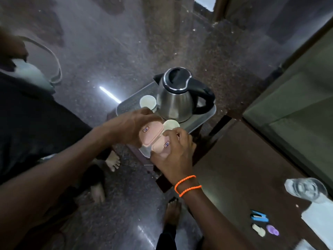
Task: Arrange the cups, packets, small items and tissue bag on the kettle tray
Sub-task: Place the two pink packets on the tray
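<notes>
- Two pink packets (153,137) lie side by side over the near corner of the kettle tray (201,121), each with a small dark label on it.
- The left hand (129,127) is curled around the far-left packet, fingers bent over its upper edge, so it grips this packet.
- The right hand (173,154) grips the near-right packet from below, its fingers closed on the packet's edge; an orange cord bracelet (187,185) is on this wrist.
- One white cup (171,125) stands on the tray just beside the right fingertips, in front of the kettle (177,98).
- A second white cup (148,102) stands on the tray to the left of the kettle, touching or almost touching it.
- The tray rests on a small dark table (207,134).
- To the right, on a brown surface (234,177), are a clear glass (306,189), a blue item (259,217), a white item (258,230) and a purple item (272,230).
</notes>
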A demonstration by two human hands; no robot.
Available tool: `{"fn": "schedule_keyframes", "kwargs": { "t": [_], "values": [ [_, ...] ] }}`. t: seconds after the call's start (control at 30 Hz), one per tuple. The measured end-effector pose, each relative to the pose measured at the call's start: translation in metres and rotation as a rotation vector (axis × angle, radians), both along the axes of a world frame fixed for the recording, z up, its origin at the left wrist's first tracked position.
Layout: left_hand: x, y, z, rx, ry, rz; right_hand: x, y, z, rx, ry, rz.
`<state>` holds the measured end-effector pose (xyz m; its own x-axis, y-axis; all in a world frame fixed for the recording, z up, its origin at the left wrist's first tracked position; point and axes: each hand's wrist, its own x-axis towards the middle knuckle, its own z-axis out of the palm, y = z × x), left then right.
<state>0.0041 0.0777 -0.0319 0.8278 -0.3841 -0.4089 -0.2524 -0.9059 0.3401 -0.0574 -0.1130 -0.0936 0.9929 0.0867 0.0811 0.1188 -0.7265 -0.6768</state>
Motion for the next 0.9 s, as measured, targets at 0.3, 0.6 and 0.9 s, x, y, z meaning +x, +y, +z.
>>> {"fn": "schedule_keyframes", "kwargs": {
  "t": [0.3, 0.6, 0.9],
  "values": [
    [0.027, 0.039, -0.039, 0.101, 0.047, 0.087, 0.015, 0.059, -0.027, -0.166, 0.117, 0.079],
    [0.055, 0.022, -0.051, 0.254, 0.157, -0.047, 0.022, 0.056, -0.044, -0.147, 0.173, 0.073],
    [0.042, 0.017, -0.067, 0.234, 0.086, -0.007, 0.021, 0.039, -0.057, -0.359, 0.109, 0.186]
  ]
}}
